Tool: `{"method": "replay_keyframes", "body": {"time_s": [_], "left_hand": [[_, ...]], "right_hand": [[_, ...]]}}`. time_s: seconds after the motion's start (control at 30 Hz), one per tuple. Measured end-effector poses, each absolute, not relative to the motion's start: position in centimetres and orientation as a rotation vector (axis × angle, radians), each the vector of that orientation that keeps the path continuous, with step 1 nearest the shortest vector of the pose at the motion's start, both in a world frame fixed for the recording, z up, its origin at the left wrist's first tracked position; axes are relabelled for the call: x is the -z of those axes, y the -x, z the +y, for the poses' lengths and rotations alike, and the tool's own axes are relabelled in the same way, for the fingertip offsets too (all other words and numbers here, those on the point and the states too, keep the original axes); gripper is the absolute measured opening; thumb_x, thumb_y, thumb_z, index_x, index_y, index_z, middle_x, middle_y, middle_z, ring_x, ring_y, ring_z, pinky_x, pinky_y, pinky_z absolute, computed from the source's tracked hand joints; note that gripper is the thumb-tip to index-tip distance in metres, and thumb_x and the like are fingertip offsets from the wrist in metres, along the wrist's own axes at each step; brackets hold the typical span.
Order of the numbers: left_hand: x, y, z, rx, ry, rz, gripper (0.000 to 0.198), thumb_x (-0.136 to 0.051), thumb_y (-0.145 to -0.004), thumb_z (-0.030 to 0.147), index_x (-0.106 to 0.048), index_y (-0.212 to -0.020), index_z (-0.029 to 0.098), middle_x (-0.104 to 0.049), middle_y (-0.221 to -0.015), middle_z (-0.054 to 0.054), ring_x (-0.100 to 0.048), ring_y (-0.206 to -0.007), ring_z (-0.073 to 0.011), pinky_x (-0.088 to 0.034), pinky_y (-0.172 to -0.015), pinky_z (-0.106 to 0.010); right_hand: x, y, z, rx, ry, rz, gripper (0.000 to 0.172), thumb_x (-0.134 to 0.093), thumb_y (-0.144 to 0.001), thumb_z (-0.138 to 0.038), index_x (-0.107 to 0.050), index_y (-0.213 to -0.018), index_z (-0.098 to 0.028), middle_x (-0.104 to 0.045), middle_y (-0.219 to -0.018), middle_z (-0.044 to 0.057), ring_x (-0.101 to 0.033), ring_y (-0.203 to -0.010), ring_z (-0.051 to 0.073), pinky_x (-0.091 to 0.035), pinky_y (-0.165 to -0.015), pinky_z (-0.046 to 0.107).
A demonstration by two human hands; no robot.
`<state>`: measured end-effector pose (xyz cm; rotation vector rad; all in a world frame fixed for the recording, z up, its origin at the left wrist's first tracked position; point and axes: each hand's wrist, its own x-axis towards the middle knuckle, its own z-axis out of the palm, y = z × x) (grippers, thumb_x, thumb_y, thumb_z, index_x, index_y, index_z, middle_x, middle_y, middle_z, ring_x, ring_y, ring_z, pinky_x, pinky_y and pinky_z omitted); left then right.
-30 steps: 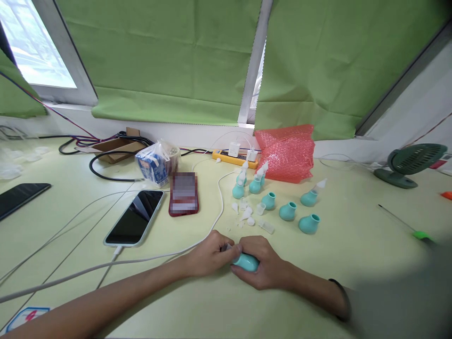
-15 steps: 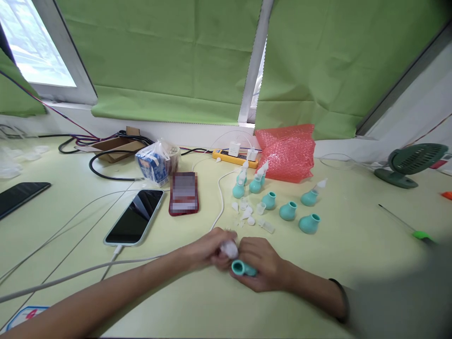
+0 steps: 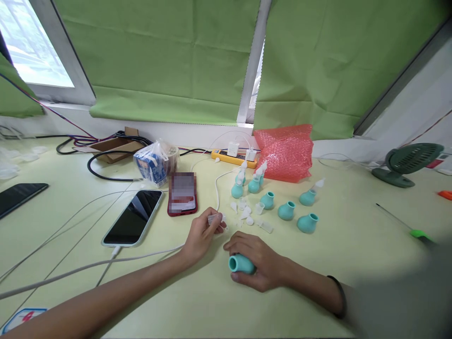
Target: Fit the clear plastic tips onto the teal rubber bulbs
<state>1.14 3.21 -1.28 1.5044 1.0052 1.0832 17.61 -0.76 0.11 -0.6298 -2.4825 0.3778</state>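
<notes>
Low over the table, my left hand (image 3: 205, 233) pinches a small clear plastic piece (image 3: 213, 219) between thumb and fingers. My right hand (image 3: 259, 261) is wrapped round a teal rubber bulb (image 3: 241, 264), which lies on its side with its open mouth toward the left. Beyond the hands, small white and clear plastic parts (image 3: 246, 214) lie scattered, with a clear tube (image 3: 264, 226) beside them. Several teal bulbs stand around them; one open bulb (image 3: 307, 223) is at the right, and another bulb (image 3: 307, 197) carries a clear tip. More tipped bulbs (image 3: 237, 189) cluster farther back.
A phone on a cable (image 3: 133, 218) and a red-cased phone (image 3: 182, 194) lie left of the hands. Behind are a yellow power strip (image 3: 226, 158), a red bubble-wrap bag (image 3: 283, 153) and a bagged blue box (image 3: 151, 165). A green fan (image 3: 406, 165) and green-handled rod (image 3: 420, 234) are right.
My left hand has moved up and left, away from the right hand, with the clear piece in it. My right hand still holds the bulb, which now shows more of its side.
</notes>
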Motion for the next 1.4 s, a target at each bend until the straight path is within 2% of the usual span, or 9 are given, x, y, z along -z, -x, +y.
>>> {"method": "replay_keyframes", "body": {"time_s": [0.13,0.23,0.33,0.5,0.67,0.9,1.0,1.23,1.4], "left_hand": [[1.0,-1.1,3.1,-1.157,-1.511,0.998,0.025,-0.036,-0.081,0.041,-0.042,-0.076,0.017,-0.056,-0.065,-0.001,-0.053,-0.06,-0.0119,-0.042,-0.058,-0.024],[1.1,-1.1,3.1,-1.148,-1.498,1.003,0.023,-0.037,-0.081,0.04,-0.04,-0.078,0.018,-0.051,-0.06,0.003,-0.047,-0.053,-0.0094,-0.039,-0.051,-0.021],[1.2,-1.1,3.2,-1.136,-1.541,1.071,0.02,-0.045,-0.077,0.038,-0.041,-0.08,0.018,-0.046,-0.059,0.004,-0.043,-0.051,-0.008,-0.037,-0.047,-0.018],[1.4,-1.0,3.4,-1.098,-1.755,1.148,0.019,-0.05,-0.074,0.025,-0.048,-0.092,0.019,-0.05,-0.074,0.001,-0.047,-0.066,-0.0102,-0.039,-0.055,-0.019],[1.3,-0.9,3.3,-1.101,-1.968,1.179,0.029,-0.045,-0.076,0.018,-0.049,-0.105,0.021,-0.046,-0.085,-0.003,-0.047,-0.071,-0.012,-0.041,-0.058,-0.022],[1.9,-0.8,3.4,-0.939,-2.231,1.176,0.046,-0.039,-0.076,0.01,-0.035,-0.121,0.02,-0.038,-0.105,-0.009,-0.044,-0.09,-0.0183,-0.042,-0.077,-0.034],[2.0,-0.8,3.5,-0.942,-2.221,1.165,0.049,-0.038,-0.074,0.006,-0.034,-0.12,0.02,-0.037,-0.107,-0.009,-0.043,-0.093,-0.018,-0.041,-0.08,-0.035],[1.4,-0.8,3.3,-0.967,-2.199,1.129,0.041,-0.04,-0.07,0.004,-0.041,-0.107,0.021,-0.038,-0.102,-0.006,-0.043,-0.096,-0.0178,-0.039,-0.083,-0.034],[1.3,-0.9,3.1,-0.936,-2.222,1.107,0.035,-0.04,-0.069,0.004,-0.044,-0.1,0.02,-0.037,-0.1,-0.006,-0.044,-0.092,-0.0172,-0.04,-0.08,-0.032]], "right_hand": [[0.4,-17.5,-0.8,-0.348,0.948,-2.436,0.025,-0.048,-0.076,-0.03,-0.047,-0.093,-0.013,-0.05,-0.111,0.015,-0.041,-0.107,0.023,-0.034,-0.091,0.039],[0.9,-17.7,-0.7,-0.263,1.116,-2.391,0.025,-0.042,-0.079,-0.03,-0.047,-0.094,-0.011,-0.041,-0.121,0.018,-0.033,-0.116,0.025,-0.026,-0.097,0.045],[1.0,-17.8,-0.6,-0.249,1.063,-2.371,0.021,-0.043,-0.078,-0.028,-0.047,-0.092,-0.013,-0.046,-0.117,0.016,-0.039,-0.111,0.024,-0.03,-0.095,0.043],[0.7,-17.9,-0.6,-0.231,0.969,-2.241,0.013,-0.048,-0.074,-0.024,-0.048,-0.084,-0.016,-0.056,-0.091,0.01,-0.049,-0.087,0.021,-0.04,-0.078,0.039],[0.6,-17.8,-0.5,-0.231,0.93,-2.217,0.009,-0.047,-0.073,-0.023,-0.047,-0.079,-0.016,-0.053,-0.075,0.007,-0.047,-0.072,0.018,-0.04,-0.067,0.036],[0.6,-17.8,-0.4,-0.215,0.94,-2.214,0.006,-0.046,-0.074,-0.023,-0.046,-0.074,-0.016,-0.049,-0.072,0.006,-0.043,-0.069,0.017,-0.039,-0.065,0.036],[0.7,-17.9,-0.4,-0.227,0.953,-2.203,0.006,-0.047,-0.074,-0.023,-0.047,-0.074,-0.016,-0.048,-0.075,0.006,-0.043,-0.071,0.018,-0.039,-0.065,0.035],[0.5,-18.1,-0.4,-0.248,0.898,-2.098,0.018,-0.049,-0.075,-0.021,-0.051,-0.092,-0.017,-0.042,-0.08,0.005,-0.044,-0.075,0.016,-0.042,-0.063,0.03],[-2.0,-19.3,0.6,-0.012,0.891,-1.94,0.022,-0.052,-0.074,-0.02,-0.053,-0.096,-0.018,-0.045,-0.082,0.005,-0.048,-0.077,0.016,-0.043,-0.064,0.03]]}}
